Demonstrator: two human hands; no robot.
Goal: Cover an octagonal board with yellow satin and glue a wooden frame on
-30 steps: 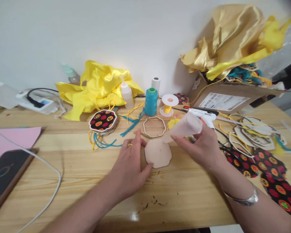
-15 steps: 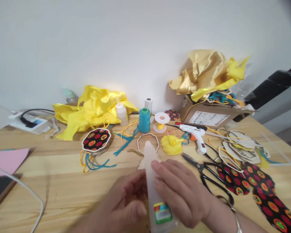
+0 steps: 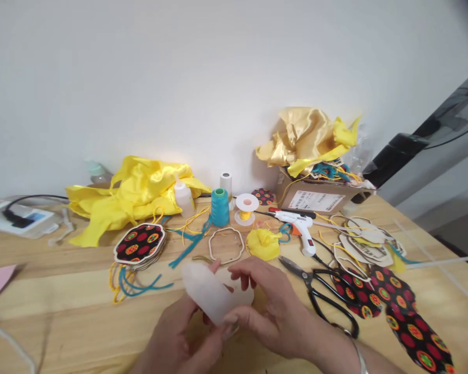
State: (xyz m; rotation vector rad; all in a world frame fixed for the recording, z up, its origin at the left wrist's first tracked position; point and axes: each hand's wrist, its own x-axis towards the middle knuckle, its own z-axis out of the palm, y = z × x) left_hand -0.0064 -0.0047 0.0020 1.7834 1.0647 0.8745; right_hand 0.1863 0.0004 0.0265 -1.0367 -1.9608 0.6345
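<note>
A white, slightly translucent curved piece (image 3: 206,292) is between my two hands, low in the middle of the view; its exact kind does not show. My left hand (image 3: 179,332) grips it from below and behind, one fingertip rising past its far edge. The thumb of my right hand (image 3: 275,311) presses its near right edge, and the fingers curl over from the right. Behind it lies a paler flat part (image 3: 244,293), partly covered by my fingers. Just beyond the hands is a scalloped white frame (image 3: 242,244). Black-handled scissors (image 3: 310,283) lie beside my right wrist.
A white glue gun (image 3: 302,223), yellow cloth bundle (image 3: 264,244), teal thread cone (image 3: 220,208) and white spool (image 3: 246,202) stand beyond. Left are a stack of patterned pieces (image 3: 139,243) and yellow satin (image 3: 128,192). A filled cardboard box (image 3: 335,195) stands back right.
The upright white bottle with a barcode label no longer shows between my hands; a tilted white piece does. My right hand has opened its grip and turned. The view has shifted right.
</note>
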